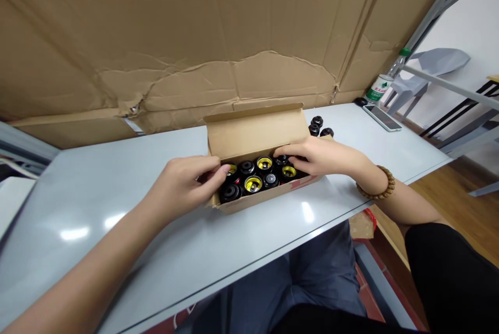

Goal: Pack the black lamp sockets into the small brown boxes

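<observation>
So our left hand sits around 9 o'clock, fingers curled in, forearm running from 7; right hand opposite at 3, palm down, fingers loosely stretched.

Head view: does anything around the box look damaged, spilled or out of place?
The cardboard sheet behind the table is torn and creased along a ragged line. A few black parts sit loose on the table beyond the right end of the box. Inside it nothing looks spilled.

One box, eight round parts showing inside, three loose parts, one bottle, one phone.
</observation>
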### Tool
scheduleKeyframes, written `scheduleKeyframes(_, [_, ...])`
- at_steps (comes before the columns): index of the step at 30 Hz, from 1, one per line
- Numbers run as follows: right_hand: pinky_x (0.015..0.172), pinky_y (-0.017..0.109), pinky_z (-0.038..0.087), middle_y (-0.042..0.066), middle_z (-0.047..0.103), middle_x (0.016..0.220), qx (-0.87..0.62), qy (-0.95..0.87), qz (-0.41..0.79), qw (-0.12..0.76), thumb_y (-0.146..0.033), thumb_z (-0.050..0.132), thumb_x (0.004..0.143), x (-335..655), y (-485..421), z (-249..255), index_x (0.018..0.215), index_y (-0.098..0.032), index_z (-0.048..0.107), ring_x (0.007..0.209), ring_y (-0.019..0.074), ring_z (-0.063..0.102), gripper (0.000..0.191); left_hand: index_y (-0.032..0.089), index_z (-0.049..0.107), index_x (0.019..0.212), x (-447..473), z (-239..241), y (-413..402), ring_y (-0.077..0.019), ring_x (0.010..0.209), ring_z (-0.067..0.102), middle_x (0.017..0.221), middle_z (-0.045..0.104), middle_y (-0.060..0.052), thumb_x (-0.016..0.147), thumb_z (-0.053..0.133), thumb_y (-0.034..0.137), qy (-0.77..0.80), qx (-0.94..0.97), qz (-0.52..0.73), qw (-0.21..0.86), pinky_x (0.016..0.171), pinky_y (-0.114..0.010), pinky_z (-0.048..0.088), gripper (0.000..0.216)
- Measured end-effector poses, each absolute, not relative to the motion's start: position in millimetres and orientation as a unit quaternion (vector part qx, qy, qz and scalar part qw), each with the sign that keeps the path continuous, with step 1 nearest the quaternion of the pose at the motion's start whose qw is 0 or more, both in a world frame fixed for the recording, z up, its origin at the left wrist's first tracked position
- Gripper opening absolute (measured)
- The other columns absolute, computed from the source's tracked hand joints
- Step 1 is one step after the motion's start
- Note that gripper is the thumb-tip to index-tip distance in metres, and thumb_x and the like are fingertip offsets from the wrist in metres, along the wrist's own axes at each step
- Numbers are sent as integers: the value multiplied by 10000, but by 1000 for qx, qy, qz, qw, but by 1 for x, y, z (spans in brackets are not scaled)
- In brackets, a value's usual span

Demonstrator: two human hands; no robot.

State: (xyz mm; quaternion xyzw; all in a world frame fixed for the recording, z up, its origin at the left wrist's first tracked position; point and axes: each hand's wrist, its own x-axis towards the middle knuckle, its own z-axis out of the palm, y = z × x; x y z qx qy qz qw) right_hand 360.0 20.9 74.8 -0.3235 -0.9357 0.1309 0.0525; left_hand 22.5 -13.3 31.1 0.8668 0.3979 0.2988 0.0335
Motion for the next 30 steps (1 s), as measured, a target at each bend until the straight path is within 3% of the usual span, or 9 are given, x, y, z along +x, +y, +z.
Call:
scheduleKeyframes(5, [714,286,532,38,873,1187,-320,-930,169,61,-28,586,946,363,29,73,1413,-288,776,898,196,772,567,222,477,632,21,25,-11,-116,504,365,545,439,58,1090,556,331,388,862,325,22,532,-286,312,477])
scheduleKeyframes(12, [830,304,571,41,864,1168,-287,-933,198,94,-137,668,1009,372,38,67,1350,-281,794,959,202,781,390,222,479,630,25,36,-15,-109,499,395,548,453,59,1074,533,282,386,872,299,24,531,-264,340,451])
scheduleKeyframes(18, [684,275,476,40,818,1059,-301,-932,185,77,-162,655,969,370,34,68,1269,-238,744,824,171,701,321,219,485,633,25,36,-15,-105,503,391,556,453,64,1091,520,290,382,876,295,21,525,-252,349,465])
scheduleKeyframes(22, [748,303,518,21,732,937,-300,-920,189,165,-329,721,949,382,30,79,1170,-223,681,805,176,641,248,218,491,643,24,35,-15,-105,509,392,564,449,65,1095,521,288,381,876,295,20,526,-254,345,459])
scheduleKeyframes(27, [882,408,588,104,740,1168,-424,-833,173,312,-550,794,870,427,41,107,1174,-259,624,1058,288,717,454,221,506,661,21,25,-12,-116,522,397,572,462,57,1105,520,317,387,869,307,19,538,-266,340,454])
scheduleKeyframes(30, [841,433,569,115,767,1135,-509,-788,108,331,-516,744,908,457,56,117,1235,-255,649,1021,306,724,429,223,519,675,20,22,-11,-122,524,409,575,493,48,1108,515,341,388,868,308,22,549,-269,348,449])
